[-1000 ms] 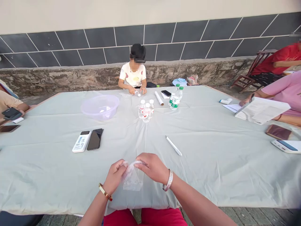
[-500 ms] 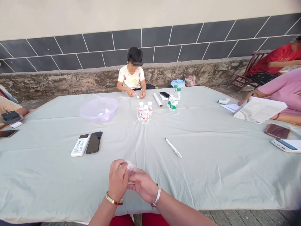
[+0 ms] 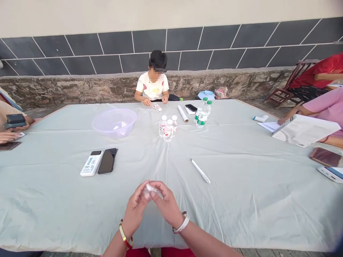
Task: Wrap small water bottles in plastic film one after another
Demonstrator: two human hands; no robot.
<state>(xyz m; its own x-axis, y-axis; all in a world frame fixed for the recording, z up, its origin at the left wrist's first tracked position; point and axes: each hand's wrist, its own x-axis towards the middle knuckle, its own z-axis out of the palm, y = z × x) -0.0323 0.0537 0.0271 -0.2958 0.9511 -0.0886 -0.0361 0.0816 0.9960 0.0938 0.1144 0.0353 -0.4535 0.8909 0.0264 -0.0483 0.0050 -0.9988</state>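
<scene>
Over the near side of a cloth-covered table [image 3: 241, 210], the left hand [image 3: 136, 208] and right hand [image 3: 168, 206] together grasp crumpled clear plastic [image 3: 149, 188]. Farther out lie a white pen [image 3: 200, 170] and black phone [image 3: 108, 161]; beyond stand three small bottles [image 3: 168, 132].

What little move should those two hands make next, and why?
Perhaps a gentle squeeze inward, the left hand and right hand pressing the crumpled plastic a bit tighter. Both hands already hold it between them, and loose, see-through folds show there.
</scene>
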